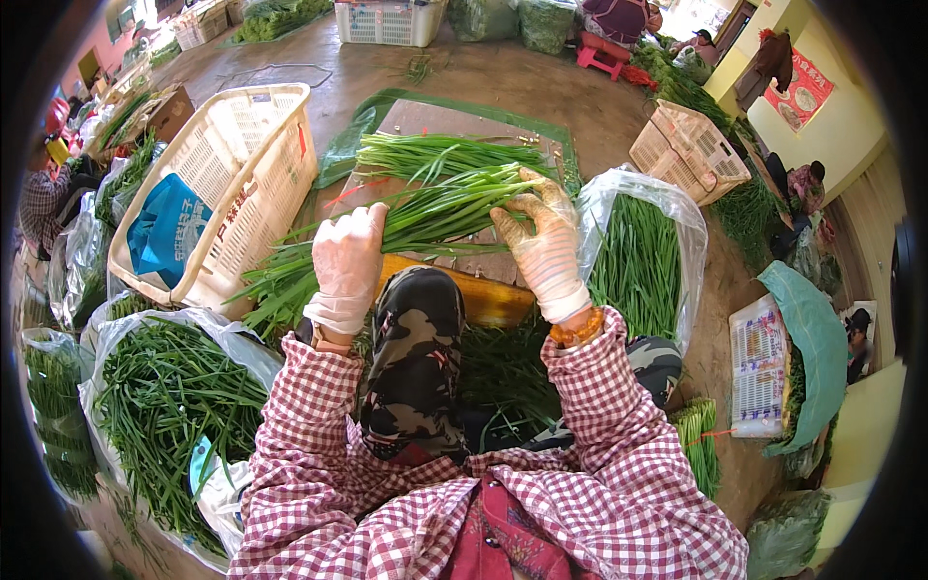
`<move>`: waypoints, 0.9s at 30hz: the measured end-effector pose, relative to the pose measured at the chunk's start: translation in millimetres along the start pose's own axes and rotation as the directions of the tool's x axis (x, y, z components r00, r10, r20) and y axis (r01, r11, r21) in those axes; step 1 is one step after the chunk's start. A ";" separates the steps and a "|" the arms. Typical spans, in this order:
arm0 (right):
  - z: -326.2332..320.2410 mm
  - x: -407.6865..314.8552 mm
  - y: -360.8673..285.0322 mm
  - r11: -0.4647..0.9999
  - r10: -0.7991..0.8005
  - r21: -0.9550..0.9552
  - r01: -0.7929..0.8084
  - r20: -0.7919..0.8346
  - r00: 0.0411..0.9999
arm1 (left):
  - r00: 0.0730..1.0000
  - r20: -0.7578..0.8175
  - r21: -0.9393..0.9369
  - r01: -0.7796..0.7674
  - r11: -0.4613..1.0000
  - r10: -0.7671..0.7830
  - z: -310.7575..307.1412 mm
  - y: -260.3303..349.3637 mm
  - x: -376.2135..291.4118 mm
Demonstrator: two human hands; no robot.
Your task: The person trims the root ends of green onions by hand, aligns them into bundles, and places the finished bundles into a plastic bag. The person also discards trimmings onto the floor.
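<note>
My left hand (pixel 348 261), in a thin pale glove, is closed around the leafy part of a bunch of long green garlic chives (pixel 449 206). The leaves fan out below it to the left. At the bunch's other end my right hand (pixel 540 243), in a striped, stained glove, touches the pale stem tips with bent fingers and thumb spread. Beyond the held bunch, more chives (pixel 442 154) lie on a low board (pixel 464 119) with green sheeting around it. A red tie (pixel 355 191) lies by the bunch's left side.
A white plastic crate (pixel 283 163) holding a blue bag stands left. Plastic bags of greens (pixel 174 391) sit at lower left, and an open bag of upright chives (pixel 631 268) is at right. Another crate (pixel 689 152) stands farther right. Several people sit around the room's edges.
</note>
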State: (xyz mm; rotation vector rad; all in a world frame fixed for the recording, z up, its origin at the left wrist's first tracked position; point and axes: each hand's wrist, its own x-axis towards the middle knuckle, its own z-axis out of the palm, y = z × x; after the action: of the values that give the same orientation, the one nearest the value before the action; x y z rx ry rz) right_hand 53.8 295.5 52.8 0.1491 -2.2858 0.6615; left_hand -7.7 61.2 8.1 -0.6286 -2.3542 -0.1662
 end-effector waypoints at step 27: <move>-8.4 6.9 21.0 0.972 -0.164 0.228 0.058 0.478 0.863 | 0.973 0.066 0.060 -0.224 0.973 0.220 -29.1 -23.9 -12.5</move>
State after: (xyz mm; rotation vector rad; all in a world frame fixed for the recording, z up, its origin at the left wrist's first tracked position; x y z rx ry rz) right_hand 47.9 318.4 53.8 0.6121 -2.6610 0.8783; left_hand 6.0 27.2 23.2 -0.8684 -2.3140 0.0324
